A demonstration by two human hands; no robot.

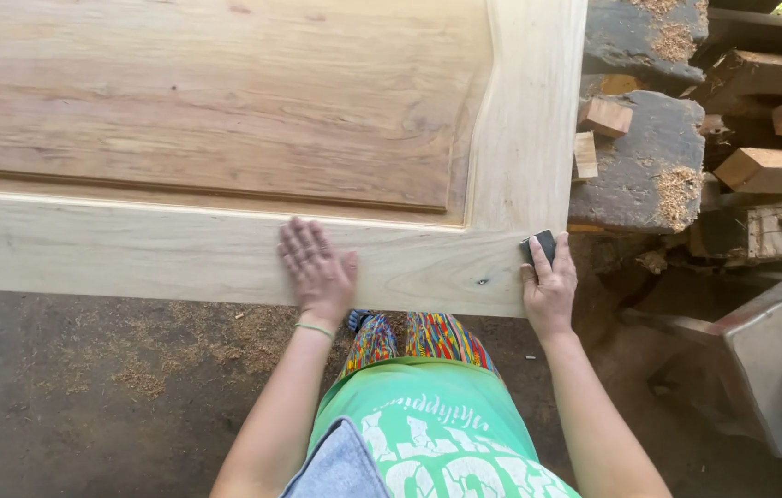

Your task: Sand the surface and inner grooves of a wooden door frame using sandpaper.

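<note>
- head view shows my left hand [319, 269] spread flat, palm down, on the pale lower rail of the wooden door panel [225, 138].
- my right hand [549, 288] pinches a small dark sanding block [539, 246] at the panel's near right corner, fingers wrapped around it.
- i judge the corner edge is being smoothed; keeping the block flat and stroking along the grain would avoid rounding the joint.
- steady downward weight from the left palm should stop the panel shifting.
- wood offcuts [605, 117] and sawdust lie just right of the panel.
</note>
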